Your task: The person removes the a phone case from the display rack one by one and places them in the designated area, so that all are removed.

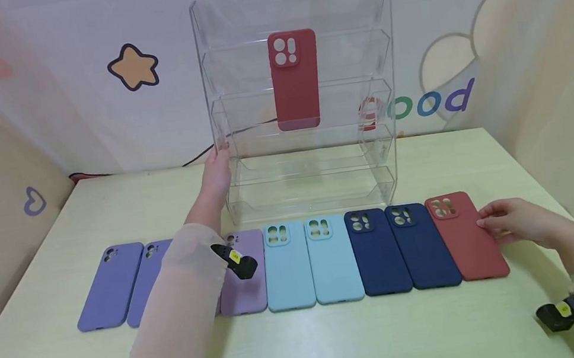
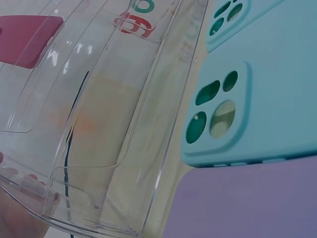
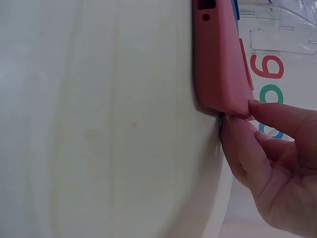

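- Table [image 1: 307, 343]: pale yellow-green wood grain, one; fills the lower part of the head view.
- Backdrop: white cloth with cartoon prints behind the table – star [image 1: 134, 66], hearts, coloured letters; plain beige walls to either side.
- Clear rack [image 1: 301, 99]: one, transparent plastic, tiered shelves, upright at the back middle of the table.
- Phone cases, nine in all:
  - one red case in rack [image 1: 296, 79], upright on an upper tier.
  - eight flat in a row in front of the rack, edges touching or just beside each other: three purple cases [image 1: 111, 287], two light blue cases [image 1: 310, 262], two navy cases [image 1: 400, 248], one red case on table [image 1: 466, 237] at the right end, slightly tilted.
- Left hand [image 1: 216, 173]: on the rack's left front edge, fingers against the plastic; can't tell how tightly they wrap it. Forearm crosses over the purple cases.
- Right hand [image 1: 513, 222]: thumb and fingertips pinch the right edge of the red case on table; the wrist view shows that edge lifted off the table.
- Wrist straps: two, black, one per arm.
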### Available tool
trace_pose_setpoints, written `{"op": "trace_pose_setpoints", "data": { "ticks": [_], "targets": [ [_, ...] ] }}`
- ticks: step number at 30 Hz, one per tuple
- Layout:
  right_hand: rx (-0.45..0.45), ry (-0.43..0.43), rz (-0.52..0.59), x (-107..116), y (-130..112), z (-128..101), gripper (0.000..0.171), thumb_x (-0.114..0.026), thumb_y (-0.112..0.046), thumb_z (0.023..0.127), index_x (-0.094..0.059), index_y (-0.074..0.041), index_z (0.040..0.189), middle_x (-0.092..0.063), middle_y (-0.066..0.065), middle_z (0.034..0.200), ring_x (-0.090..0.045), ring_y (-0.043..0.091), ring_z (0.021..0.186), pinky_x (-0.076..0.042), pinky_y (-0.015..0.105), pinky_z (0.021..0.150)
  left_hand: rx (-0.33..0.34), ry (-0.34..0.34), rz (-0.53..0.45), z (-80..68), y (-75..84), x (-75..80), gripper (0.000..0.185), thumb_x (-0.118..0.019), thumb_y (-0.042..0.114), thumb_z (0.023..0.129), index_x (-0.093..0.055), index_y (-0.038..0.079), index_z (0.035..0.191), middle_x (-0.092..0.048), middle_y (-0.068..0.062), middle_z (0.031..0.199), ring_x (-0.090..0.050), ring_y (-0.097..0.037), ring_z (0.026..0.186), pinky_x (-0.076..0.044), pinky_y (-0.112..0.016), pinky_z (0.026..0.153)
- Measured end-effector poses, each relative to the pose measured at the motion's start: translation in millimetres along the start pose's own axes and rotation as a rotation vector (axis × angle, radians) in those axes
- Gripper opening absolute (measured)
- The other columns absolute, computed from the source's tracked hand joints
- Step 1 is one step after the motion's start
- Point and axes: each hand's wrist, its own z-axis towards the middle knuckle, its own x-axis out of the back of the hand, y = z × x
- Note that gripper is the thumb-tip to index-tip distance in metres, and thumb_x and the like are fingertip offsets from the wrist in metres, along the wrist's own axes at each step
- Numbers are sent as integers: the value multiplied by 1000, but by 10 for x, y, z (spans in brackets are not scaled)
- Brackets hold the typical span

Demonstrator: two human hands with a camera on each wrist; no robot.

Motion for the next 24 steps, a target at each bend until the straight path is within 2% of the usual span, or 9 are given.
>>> {"op": "trace_pose_setpoints", "data": {
  "ticks": [9,16,20,24],
  "targets": [
    [-15,33,-172,-12,-85,-3,39,-51,-16,96,-45,19,114,-59,10,95,-57,20,84,-54,40,75,-30,3,12,-12,-10,10,54,-22,35,99,-13,21,151,-19,1,154,-13,-26,140,-12,-51,111],
    [-12,108,-311,-56,-118,16,32,-62,-19,90,-52,10,99,-57,5,81,-52,18,74,-47,33,58,-37,-4,6,10,-22,15,55,-23,35,99,-13,19,151,-20,1,153,-13,-26,140,-12,-49,111],
    [5,132,-346,-68,-160,12,33,-64,-20,87,-52,9,98,-57,6,83,-52,19,74,-46,33,56,-25,3,2,27,-27,18,54,-23,35,99,-14,20,151,-21,2,153,-14,-25,140,-11,-48,112],
    [57,178,-354,-81,-224,20,41,-62,-25,90,-52,11,106,-57,14,92,-56,26,80,-51,34,61,-12,-2,-4,21,-17,5,54,-24,35,99,-14,21,151,-20,2,153,-13,-26,140,-11,-49,111]
  ]
}}
